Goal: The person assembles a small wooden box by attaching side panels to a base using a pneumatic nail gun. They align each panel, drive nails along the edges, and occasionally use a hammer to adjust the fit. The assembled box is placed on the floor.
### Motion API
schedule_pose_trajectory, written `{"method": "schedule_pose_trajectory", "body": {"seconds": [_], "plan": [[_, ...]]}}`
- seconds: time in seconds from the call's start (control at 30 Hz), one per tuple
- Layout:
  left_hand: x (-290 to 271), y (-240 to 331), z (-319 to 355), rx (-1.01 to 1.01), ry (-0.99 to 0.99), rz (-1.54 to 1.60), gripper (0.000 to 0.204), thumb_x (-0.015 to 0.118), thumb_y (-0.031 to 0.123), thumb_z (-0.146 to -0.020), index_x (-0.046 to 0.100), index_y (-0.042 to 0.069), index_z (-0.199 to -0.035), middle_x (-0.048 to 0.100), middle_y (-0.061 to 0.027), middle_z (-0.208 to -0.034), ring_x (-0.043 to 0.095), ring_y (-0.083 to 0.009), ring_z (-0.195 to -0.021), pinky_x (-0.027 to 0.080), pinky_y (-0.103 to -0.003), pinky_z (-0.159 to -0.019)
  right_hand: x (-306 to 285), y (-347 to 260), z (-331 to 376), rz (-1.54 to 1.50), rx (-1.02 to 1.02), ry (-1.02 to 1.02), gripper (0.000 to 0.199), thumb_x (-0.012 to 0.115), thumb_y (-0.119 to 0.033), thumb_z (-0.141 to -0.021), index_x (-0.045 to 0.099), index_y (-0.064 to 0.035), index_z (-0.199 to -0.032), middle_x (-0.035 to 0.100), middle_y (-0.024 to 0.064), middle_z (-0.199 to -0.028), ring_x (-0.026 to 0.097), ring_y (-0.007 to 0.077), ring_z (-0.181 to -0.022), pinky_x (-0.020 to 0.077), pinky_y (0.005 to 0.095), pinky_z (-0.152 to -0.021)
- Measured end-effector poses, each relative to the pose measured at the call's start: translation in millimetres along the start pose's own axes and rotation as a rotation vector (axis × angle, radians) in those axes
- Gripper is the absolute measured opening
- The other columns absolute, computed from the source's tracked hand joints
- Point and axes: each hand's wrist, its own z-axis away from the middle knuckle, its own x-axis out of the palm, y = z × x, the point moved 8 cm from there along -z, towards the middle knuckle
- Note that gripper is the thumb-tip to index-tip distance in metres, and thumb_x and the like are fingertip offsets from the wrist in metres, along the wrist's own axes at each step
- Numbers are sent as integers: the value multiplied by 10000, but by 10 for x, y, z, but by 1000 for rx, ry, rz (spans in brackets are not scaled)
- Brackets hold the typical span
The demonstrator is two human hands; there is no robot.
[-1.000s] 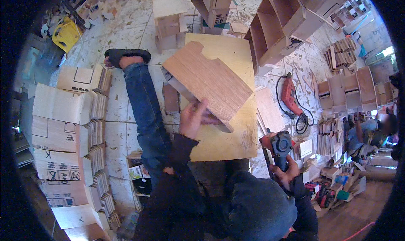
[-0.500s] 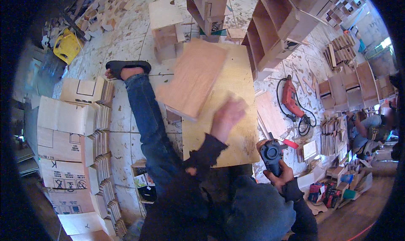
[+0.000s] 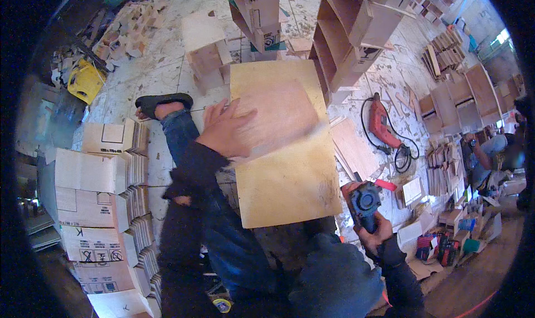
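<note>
My left hand (image 3: 227, 130) lies on the left end of a thin reddish-brown wooden panel (image 3: 284, 109), its fingers spread over the surface. That panel, slightly blurred, rests across a yellowish board (image 3: 287, 190) in front of me. At the board's lower right, my right hand (image 3: 379, 232) is wrapped round the body of a dark power tool with a round end (image 3: 366, 200). The tool's exact kind is not clear. Beside its head shows a red strip (image 3: 385, 185). The tool is held apart from the panel.
Stacked printed panels (image 3: 92, 206) stand at the left. Right of the board lie a red corded drill (image 3: 381, 120) and loose wood pieces (image 3: 354, 145). Wooden shelf units (image 3: 345, 45) stand beyond, with a small wooden box (image 3: 209, 62) nearby. Another person (image 3: 487, 156) sits at far right.
My left hand has moved left from over the board onto the panel. The panel, earlier tilted over the board's upper left, now lies across the board, farther right. My right hand keeps the tool.
</note>
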Motion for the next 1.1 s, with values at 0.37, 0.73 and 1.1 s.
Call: {"method": "schedule_pose_trajectory", "body": {"seconds": [0.37, 0.73, 1.1], "plan": [[159, -29, 50, 91, -40, -88, 911, 640, 26, -561, 451, 415, -1363, 122, -71, -1578, 76, -351, -1451, 105, -740, -1024, -346, -990, -122, -31, -197, -320, 242, 660, -127, -778, 583, -7, -973, 573, 33, -613, 550, 120, -456, 442, 280, -420], [274, -136, 77, 165, 79, -45, 926, 599, 31, -573, 412, 415, -1395, 126, -81, -1579, 42, -334, -1459, 70, -760, -981, -24, -1617, -505, 416, -195, -549, 414, 695, -311, -706, 606, 41, -907, 623, 123, -641, 605, 220, -547, 493, 352, -553], [68, -65, 112, 158, 110, 30, 873, 651, 96, -538, 490, 412, -1336, 324, -72, -1481, 207, -343, -1400, 135, -710, -1027, -152, -1661, -478, 297, -349, -405, 511, 704, -256, -708, 556, 18, -1114, 665, 180, -900, 650, 253, -755, 511, 351, -719]]}}
